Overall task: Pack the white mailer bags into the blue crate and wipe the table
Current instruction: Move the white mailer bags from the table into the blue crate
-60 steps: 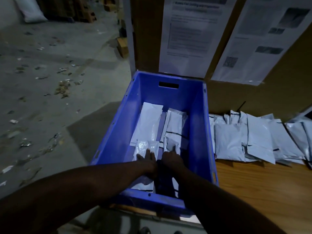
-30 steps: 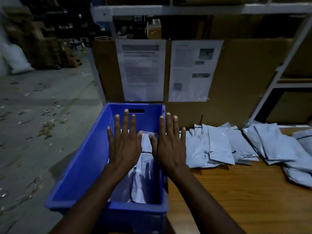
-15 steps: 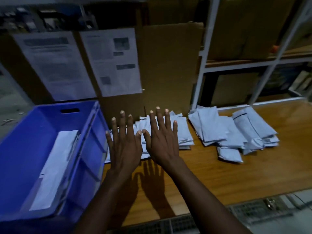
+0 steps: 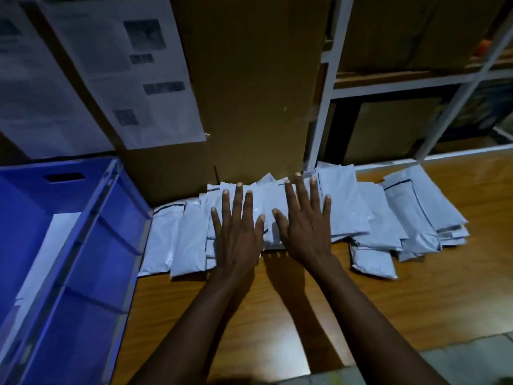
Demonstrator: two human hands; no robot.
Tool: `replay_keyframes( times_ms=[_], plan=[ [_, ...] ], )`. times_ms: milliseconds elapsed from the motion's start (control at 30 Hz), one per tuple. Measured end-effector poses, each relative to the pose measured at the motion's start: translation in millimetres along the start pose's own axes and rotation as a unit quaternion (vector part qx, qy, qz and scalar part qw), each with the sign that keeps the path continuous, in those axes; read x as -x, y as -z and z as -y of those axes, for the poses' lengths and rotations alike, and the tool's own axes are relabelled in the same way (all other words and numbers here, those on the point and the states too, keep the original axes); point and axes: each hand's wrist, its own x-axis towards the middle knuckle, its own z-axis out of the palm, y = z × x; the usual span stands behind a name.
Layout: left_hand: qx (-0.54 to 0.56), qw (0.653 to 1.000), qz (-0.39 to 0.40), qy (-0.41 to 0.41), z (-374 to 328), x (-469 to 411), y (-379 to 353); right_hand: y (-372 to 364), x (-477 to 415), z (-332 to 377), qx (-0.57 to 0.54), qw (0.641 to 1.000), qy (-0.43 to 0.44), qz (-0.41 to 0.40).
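Observation:
Several white mailer bags [image 4: 344, 207] lie in overlapping piles along the back of the wooden table [image 4: 416, 295]. My left hand [image 4: 237, 232] and my right hand [image 4: 304, 226] are spread flat, fingers straight, side by side over the middle pile; whether they touch it I cannot tell. The blue crate [image 4: 91, 245] stands at the table's left end, with white bags [image 4: 52, 245] partly visible inside. Another heap of bags [image 4: 422, 215] lies to the right, apart from my hands.
A brown cardboard panel [image 4: 249, 93] with taped paper sheets [image 4: 133, 70] stands right behind the bags. White metal shelving [image 4: 327, 87] with cardboard boxes rises at the back right. A grey ledge [image 4: 466, 357] borders the table's near right edge.
Both hands left the crate, swung right across the table and now hover flat over the middle pile of bags. The view followed to the right and moved closer.

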Motion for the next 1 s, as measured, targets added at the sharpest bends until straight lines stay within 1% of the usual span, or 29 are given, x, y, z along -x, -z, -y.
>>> replay_keyframes(
  times_ms=[167, 333, 400, 467, 633, 733, 800, 900, 1000],
  plan=[
    [0.006, 1.0, -0.007, 0.011, 0, -5, -33, -17, -12, -50, 0.003, 1.0, -0.019, -0.005],
    [-0.011, 0.999, 0.026, 0.046, 4, -22, -65, -46, -36, -101, 0.024, 1.0, -0.011, 0.013],
    [-0.021, 0.998, 0.035, 0.055, 4, -30, -76, -58, -46, -119, 0.03, 0.999, -0.01, 0.031],
    [-0.024, 0.997, 0.049, 0.06, 5, -38, -86, -71, -55, -136, 0.035, 0.997, -0.016, 0.067],
    [-0.039, 0.995, 0.06, 0.068, 13, -44, -106, -90, -67, -171, 0.066, 0.988, -0.055, 0.125],
    [-0.037, 0.994, 0.074, 0.073, 16, -39, -118, -98, -70, -187, 0.08, 0.979, -0.078, 0.172],
    [-0.031, 0.995, 0.064, 0.075, 16, -36, -122, -103, -70, -192, 0.076, 0.975, -0.081, 0.195],
    [-0.023, 0.995, 0.051, 0.077, 16, -35, -122, -104, -67, -190, 0.056, 0.974, -0.076, 0.204],
    [-0.012, 0.995, 0.062, 0.076, 26, -35, -120, -107, -64, -188, 0.048, 0.977, -0.069, 0.196]
  ],
)
